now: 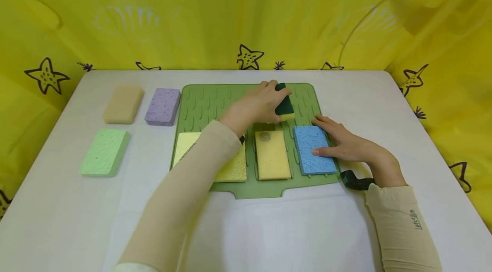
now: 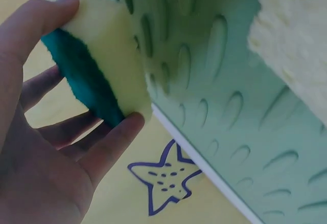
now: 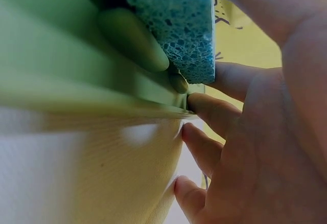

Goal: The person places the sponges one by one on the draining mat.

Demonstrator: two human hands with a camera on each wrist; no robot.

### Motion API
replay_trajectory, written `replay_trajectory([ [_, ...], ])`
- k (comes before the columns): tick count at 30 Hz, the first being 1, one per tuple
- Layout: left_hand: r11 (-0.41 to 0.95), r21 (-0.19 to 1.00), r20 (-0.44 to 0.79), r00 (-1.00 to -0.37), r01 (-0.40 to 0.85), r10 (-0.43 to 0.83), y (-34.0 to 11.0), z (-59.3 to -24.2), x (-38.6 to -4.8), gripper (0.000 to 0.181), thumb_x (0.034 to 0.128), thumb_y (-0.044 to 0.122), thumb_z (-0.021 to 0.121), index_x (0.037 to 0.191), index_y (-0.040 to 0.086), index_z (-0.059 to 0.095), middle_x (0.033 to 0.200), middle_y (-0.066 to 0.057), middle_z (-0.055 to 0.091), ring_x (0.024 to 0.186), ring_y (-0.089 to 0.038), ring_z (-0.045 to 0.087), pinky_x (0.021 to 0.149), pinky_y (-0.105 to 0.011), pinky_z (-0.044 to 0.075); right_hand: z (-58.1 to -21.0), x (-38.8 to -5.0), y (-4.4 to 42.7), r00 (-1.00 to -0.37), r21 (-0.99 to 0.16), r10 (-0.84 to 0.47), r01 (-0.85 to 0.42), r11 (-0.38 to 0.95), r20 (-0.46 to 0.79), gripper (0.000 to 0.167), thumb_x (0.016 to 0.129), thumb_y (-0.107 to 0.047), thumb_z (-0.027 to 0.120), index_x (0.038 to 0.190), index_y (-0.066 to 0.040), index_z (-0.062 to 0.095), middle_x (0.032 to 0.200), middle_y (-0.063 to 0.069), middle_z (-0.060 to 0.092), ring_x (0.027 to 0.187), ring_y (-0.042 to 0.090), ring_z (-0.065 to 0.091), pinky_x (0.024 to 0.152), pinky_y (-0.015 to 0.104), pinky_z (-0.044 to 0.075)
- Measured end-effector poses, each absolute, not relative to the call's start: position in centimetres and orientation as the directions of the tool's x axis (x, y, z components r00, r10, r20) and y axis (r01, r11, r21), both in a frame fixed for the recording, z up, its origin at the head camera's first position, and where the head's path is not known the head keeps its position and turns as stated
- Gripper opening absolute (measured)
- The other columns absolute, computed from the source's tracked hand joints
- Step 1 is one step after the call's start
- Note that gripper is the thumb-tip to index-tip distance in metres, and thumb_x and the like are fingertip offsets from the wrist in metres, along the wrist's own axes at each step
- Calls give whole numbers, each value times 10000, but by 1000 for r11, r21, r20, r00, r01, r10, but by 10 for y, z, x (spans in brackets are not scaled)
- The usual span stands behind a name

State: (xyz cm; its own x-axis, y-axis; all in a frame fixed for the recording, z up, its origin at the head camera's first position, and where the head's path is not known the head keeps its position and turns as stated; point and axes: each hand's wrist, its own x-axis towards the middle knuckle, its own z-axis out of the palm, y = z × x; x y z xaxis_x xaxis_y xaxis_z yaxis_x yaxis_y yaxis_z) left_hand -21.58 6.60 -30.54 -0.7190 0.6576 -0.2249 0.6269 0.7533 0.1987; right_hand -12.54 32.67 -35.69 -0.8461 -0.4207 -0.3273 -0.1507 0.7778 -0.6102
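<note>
A yellow scrub sponge with a dark green scouring side (image 1: 284, 101) is pinched between the thumb and fingers of my left hand (image 1: 257, 103), over the far part of a green ridged mat (image 1: 201, 105). In the left wrist view the scrub sponge (image 2: 89, 75) is tilted, its green side towards the palm. On the mat's right side lies a blue sponge (image 1: 311, 161). My right hand (image 1: 351, 146) has its thumb over the blue sponge and its extended fingers along the mat's right edge. The right wrist view shows the blue sponge's porous side (image 3: 179, 29) close up.
A pale yellow sponge (image 1: 273, 161) with a dark spot lies mid-mat. Left of it, a yellow sponge (image 1: 234, 165) is partly hidden under my left forearm. Beige (image 1: 123, 103), purple (image 1: 163, 105) and light green (image 1: 104, 152) sponges lie on the white table (image 1: 284, 233).
</note>
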Motion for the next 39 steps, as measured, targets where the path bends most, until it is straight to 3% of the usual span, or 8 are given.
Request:
replay_trajectory([
  [16, 778, 152, -228, -744, 610, 628, 103, -315, -222, 760, 940, 477, 622, 1567, 268, 247, 1634, -187, 186, 1491, -354, 252, 1126, -456, 426, -354, -124, 325, -848, -601, -405, -134, 788, -342, 908, 911, -372, 696, 1586, -72, 168, 1662, 201, 0, 1496, 496, 21, 1117, 761, 111],
  [25, 780, 147, -277, -732, 608, 623, 115, -320, -221, 838, 903, 425, 695, 1579, 260, 228, 1641, -154, 195, 1507, -322, 228, 1163, -444, 383, -356, -124, 326, -848, -601, -408, -139, 787, -339, 905, 912, -384, 693, 1588, -85, 171, 1665, 187, 4, 1501, 487, 19, 1122, 751, 120],
  [31, 789, 136, -233, -754, 600, 614, 120, -321, -221, 810, 924, 431, 665, 1573, 220, 229, 1614, -176, 237, 1485, -321, 268, 1130, -409, 427, -356, -125, 326, -847, -603, -407, -135, 786, -341, 907, 911, -380, 694, 1589, -86, 169, 1663, 195, 5, 1496, 497, 19, 1117, 760, 117],
  [39, 765, 185, -248, -724, 616, 643, 125, -325, -217, 746, 966, 349, 628, 1573, 143, 247, 1640, -208, 148, 1530, -330, 161, 1157, -392, 401, -357, -125, 327, -849, -599, -400, -129, 790, -344, 901, 910, -384, 696, 1585, -85, 179, 1663, 195, 10, 1494, 496, 29, 1119, 758, 118],
])
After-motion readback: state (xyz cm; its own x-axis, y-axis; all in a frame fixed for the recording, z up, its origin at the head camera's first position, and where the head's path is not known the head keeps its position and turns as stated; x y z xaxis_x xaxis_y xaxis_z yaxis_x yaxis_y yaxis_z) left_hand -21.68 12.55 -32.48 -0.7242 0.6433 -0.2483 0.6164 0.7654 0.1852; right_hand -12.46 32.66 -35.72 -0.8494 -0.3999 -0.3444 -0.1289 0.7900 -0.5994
